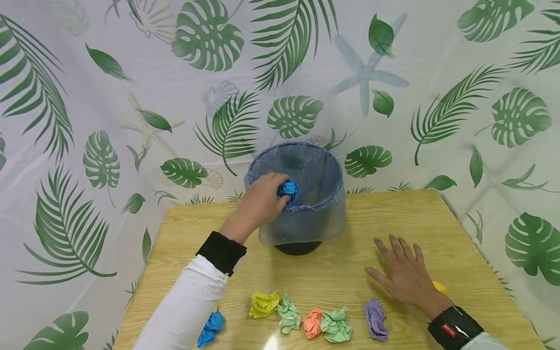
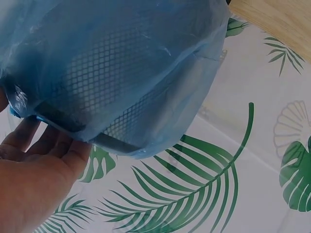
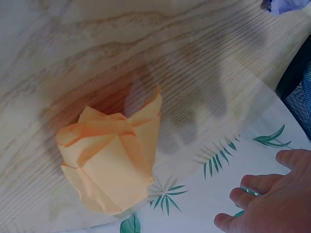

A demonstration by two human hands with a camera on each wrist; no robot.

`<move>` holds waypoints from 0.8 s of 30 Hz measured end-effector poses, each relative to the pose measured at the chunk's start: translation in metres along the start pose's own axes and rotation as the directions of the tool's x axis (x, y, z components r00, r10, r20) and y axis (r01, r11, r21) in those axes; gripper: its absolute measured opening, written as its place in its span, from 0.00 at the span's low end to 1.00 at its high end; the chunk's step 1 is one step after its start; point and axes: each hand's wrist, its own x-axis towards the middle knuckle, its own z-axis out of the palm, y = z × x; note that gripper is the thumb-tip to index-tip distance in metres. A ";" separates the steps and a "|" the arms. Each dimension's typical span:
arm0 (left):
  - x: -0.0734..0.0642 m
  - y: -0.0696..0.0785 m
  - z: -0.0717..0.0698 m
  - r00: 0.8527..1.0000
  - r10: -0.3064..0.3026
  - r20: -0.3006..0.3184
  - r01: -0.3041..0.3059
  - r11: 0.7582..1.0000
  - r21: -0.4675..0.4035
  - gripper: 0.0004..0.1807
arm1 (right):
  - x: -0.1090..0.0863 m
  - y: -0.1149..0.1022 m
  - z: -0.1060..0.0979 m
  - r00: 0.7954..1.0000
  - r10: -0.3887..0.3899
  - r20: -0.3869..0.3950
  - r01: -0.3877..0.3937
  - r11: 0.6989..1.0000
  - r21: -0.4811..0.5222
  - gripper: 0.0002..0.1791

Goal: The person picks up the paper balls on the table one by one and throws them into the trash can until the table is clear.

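In the head view my left hand [image 1: 262,197] pinches a crumpled blue paper ball [image 1: 288,187] over the near left rim of a mesh wastebasket [image 1: 302,226] lined with a translucent blue bag. The left wrist view shows the fingers right at the rim, with the bag-covered mesh [image 2: 104,82] filling much of the picture and the ball mostly hidden. My right hand [image 1: 404,277] is spread palm down over the table's right side, holding nothing. Beside its wrist, largely hidden in the head view, lies a crumpled orange-yellow paper [image 3: 112,160].
Along the table's [image 1: 350,272] near side lie crumpled papers: blue [image 1: 211,328], yellow [image 1: 264,304], light green [image 1: 288,315], coral [image 1: 312,323], another light green [image 1: 336,324] and purple [image 1: 375,319]. A leaf-print cloth [image 1: 280,73] hangs behind and beside the table.
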 end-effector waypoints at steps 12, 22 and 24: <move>-0.002 -0.003 0.000 0.999 -0.036 0.039 0.038 0.998 -0.054 0.31 | -0.001 -0.001 0.000 1.000 -0.005 -0.003 0.005 1.000 0.001 0.45; -0.008 -0.011 0.009 0.998 0.031 -0.059 -0.035 0.997 -0.074 0.31 | -0.002 -0.001 0.000 1.000 -0.006 -0.007 0.006 1.000 0.015 0.45; -0.011 -0.014 0.011 0.994 0.059 -0.096 -0.064 0.996 -0.054 0.30 | -0.002 -0.001 -0.001 1.000 -0.004 -0.004 0.004 1.000 0.017 0.44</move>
